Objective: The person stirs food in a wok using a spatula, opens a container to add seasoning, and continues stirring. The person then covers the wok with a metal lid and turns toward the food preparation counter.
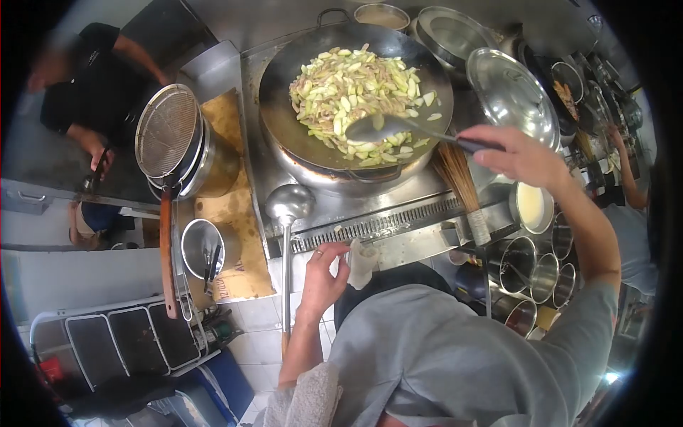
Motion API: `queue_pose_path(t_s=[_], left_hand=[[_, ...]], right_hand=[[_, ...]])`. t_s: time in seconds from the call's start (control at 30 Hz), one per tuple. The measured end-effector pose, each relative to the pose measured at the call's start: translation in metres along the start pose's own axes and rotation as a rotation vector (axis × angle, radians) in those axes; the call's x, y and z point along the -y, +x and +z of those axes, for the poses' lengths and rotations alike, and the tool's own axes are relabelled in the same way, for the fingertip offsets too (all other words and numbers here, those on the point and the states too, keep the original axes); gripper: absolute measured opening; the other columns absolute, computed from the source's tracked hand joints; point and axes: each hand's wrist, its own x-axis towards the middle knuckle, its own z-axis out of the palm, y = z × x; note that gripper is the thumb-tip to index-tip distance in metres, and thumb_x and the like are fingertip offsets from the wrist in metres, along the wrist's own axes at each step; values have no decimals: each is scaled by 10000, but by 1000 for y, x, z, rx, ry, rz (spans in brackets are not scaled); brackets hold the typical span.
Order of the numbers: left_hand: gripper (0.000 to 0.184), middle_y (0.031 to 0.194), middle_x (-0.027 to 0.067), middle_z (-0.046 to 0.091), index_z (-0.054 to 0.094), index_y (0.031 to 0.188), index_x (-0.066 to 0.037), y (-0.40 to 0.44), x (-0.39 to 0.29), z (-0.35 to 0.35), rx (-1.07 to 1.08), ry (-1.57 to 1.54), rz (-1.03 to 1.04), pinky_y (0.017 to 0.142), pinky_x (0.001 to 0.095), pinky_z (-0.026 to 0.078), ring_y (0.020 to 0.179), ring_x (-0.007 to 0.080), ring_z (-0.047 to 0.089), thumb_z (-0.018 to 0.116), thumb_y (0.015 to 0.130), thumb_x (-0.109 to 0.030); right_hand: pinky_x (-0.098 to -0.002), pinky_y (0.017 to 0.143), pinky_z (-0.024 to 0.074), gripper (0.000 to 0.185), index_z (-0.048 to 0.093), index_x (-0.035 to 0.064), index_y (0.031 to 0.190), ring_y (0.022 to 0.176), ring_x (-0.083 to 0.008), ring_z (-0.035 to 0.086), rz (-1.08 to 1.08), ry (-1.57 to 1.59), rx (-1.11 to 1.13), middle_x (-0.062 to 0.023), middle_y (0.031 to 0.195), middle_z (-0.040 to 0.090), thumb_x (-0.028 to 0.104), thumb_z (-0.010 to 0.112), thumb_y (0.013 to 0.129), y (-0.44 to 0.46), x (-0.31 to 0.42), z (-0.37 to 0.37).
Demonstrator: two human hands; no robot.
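Observation:
A big dark wok [277, 107] sits on the stove, with a heap of pale green vegetable slices and pinkish-brown strips [356, 96] in it. My right hand [516, 153] is closed around the black handle of a large cooking spoon [375, 129], whose bowl lies over the near side of the food. My left hand [326, 277] is low at the stove's front edge, its fingers pinched on a crumpled pale cloth [363, 265]. A long-handled steel ladle [289, 204] lies left of the wok, near that hand.
A bamboo wok brush [455, 178] and a domed steel lid [514, 98] are right of the wok. A wire strainer [167, 132] rests over a pot at left, by a steel container [206, 249]. Several metal pots [517, 263] stand lower right. Another person [92, 92] stands at upper left.

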Motion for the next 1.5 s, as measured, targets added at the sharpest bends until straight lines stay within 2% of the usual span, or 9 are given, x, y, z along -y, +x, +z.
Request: queue_pose_path(t_s=[0.07,0.17,0.37,0.47,0.5,0.6,0.73,0.9,1.5], left_hand=[[206,1029,188,664,642,1029,-11,-3,1,1,-3,-2,10,839,417,530,974,381,659,602,834,41],[208,1031,191,662,641,1025,-11,-3,2,4,33,-30,5,844,414,529,976,380,657,603,829,44],[213,1028,186,664,649,1030,-8,-6,0,2,49,-31,9,849,407,531,976,369,659,614,824,37],[217,1024,182,666,653,1034,-7,-11,5,-1,32,-39,-34,853,406,529,979,366,658,621,823,34],[217,1022,181,667,654,1034,-5,-11,4,0,38,-30,-38,853,406,529,979,365,658,624,823,33],[210,997,165,674,660,1014,-1,-2,-4,12,49,-62,18,855,379,527,942,333,671,615,815,49],[219,1025,170,668,656,1040,-3,12,-16,18,152,-49,133,853,403,529,967,362,654,624,827,34],[183,973,157,688,671,996,1,7,-4,15,53,-48,43,841,363,528,924,317,678,615,825,38],[206,1006,165,681,665,1036,-5,23,-19,42,213,-92,143,838,368,535,928,312,677,632,834,15]], right_hand=[[-374,891,489,444,592,57,1340,1025,-288,653,12,4,45,-153,1179,687,247,612,940,4,-9,6],[-377,947,483,443,601,68,1335,1075,-321,646,-292,-275,-112,-187,1207,678,254,613,933,38,-48,35],[-386,934,492,397,650,73,1279,1032,-324,666,-252,-226,-218,-177,1128,705,227,628,914,56,-45,11],[-379,931,491,393,652,74,1278,1026,-317,668,1,-251,-52,-173,1108,707,214,630,912,8,-12,-20],[-346,947,489,426,611,23,1311,1060,-242,656,-124,-303,-71,-157,1161,704,159,639,908,6,-36,-22],[-374,946,493,416,618,41,1307,1058,-291,662,-268,-537,-216,-185,1150,697,186,621,917,24,-54,7],[-413,1015,464,402,640,155,1312,1162,-348,600,5,-496,-200,-174,1216,670,270,600,929,42,-31,1],[-420,990,483,384,663,113,1270,1092,-356,640,-253,-393,-109,-199,1157,687,242,625,910,-4,-29,-28],[-457,883,533,411,664,175,1274,999,-350,665,-101,-855,-267,-162,1024,713,185,656,864,47,-17,-4]])
